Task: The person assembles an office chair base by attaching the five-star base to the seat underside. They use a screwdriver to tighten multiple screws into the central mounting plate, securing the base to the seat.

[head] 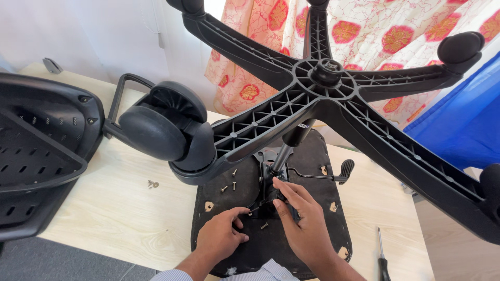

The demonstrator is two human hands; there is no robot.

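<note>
Lower centre of frame: right hand [304, 226] fingers closed around the black mechanism plate [268, 200] on the upturned seat underside [312, 166], left hand [221, 239] fingers curled, pinching its left edge, loose screw [264, 226] between both hands.

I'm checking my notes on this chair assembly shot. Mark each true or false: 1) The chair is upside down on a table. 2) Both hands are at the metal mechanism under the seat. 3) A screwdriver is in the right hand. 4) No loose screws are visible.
1) True: the star base points up, the seat lies on the table.
2) True: left hand and right hand touch the mechanism.
3) False: the screwdriver lies on the table.
4) False: screws lie on the seat.
</note>
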